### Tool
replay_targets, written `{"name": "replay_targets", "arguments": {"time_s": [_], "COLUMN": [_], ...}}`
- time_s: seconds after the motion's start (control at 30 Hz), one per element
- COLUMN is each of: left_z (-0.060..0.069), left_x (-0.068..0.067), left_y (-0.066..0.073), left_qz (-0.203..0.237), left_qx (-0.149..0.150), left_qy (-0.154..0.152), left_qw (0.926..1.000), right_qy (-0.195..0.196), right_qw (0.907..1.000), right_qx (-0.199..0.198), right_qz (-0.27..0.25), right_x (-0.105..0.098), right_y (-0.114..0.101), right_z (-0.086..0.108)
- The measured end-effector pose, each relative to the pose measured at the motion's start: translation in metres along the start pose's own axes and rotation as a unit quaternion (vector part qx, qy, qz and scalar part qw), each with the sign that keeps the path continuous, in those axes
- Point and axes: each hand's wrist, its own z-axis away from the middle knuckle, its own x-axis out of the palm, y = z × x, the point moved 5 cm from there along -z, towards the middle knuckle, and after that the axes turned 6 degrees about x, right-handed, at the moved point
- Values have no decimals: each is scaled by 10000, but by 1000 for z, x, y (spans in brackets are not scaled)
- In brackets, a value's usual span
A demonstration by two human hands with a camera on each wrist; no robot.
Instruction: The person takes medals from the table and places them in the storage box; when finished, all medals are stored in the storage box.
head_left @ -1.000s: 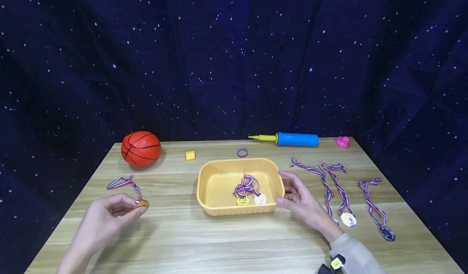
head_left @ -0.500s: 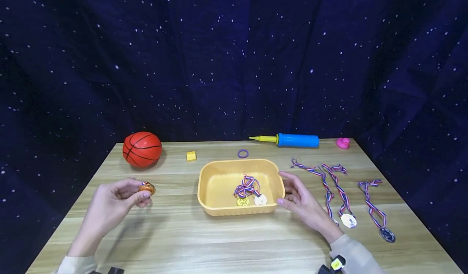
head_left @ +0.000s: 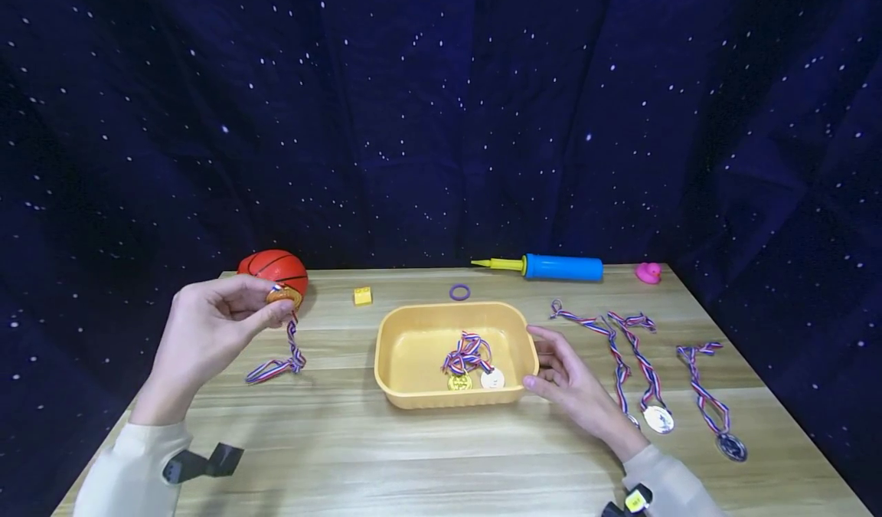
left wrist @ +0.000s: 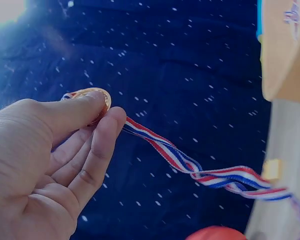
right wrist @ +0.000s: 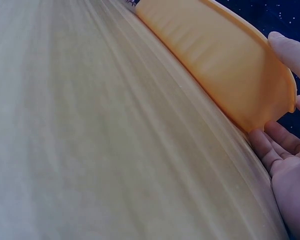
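Observation:
My left hand (head_left: 207, 329) pinches a bronze-coloured medal (head_left: 285, 296) between thumb and fingers, raised in front of the basketball. From the medal trails a red, white and blue ribbon (left wrist: 220, 177), its far end low over the table at the left. Against the right end of a yellow plastic basin (head_left: 451, 402) rests my right hand (head_left: 572, 383), its fingers spread and loosely bent along the outer wall, as the right wrist view also shows. Inside the basin lie a gold medal (head_left: 459, 381) and a silver medal (head_left: 492, 379) with their ribbons bunched together.
Several ribboned silver medals (head_left: 658, 419) lie right of the basin. Along the back are a red basketball (head_left: 276, 266), a yellow block (head_left: 362, 296), a purple ring (head_left: 459, 292), a blue hand pump (head_left: 563, 267) and a pink duck (head_left: 648, 273). A starry dark curtain (head_left: 441, 119) hangs behind.
My left hand has lifted the bronze medal up from the table and slightly to the right, its ribbon trailing along. My right hand has stayed at the basin.

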Motion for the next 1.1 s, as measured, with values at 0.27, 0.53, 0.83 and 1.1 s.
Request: {"name": "replay_targets", "arguments": {"time_s": [0.27, 0.53, 0.83, 1.1], "left_z": [-36, -67, -101, -117], "left_x": [7, 19, 36, 47], "left_y": [27, 62, 112, 135], "left_qz": [450, 838, 1619, 1894], "left_qx": [185, 511, 1107, 1395], "left_qy": [159, 282, 217, 143], "left_qw": [9987, 9948, 9803, 9718], "right_qy": [18, 14, 33, -1], "right_qw": [10000, 10000, 10000, 10000], "right_qx": [12, -33, -2, -18], "right_qz": [-33, 17, 13, 45], "right_x": [-1, -3, -2, -1], "right_y": [1, 2, 3, 2], "right_z": [0, 1, 1, -1]}}
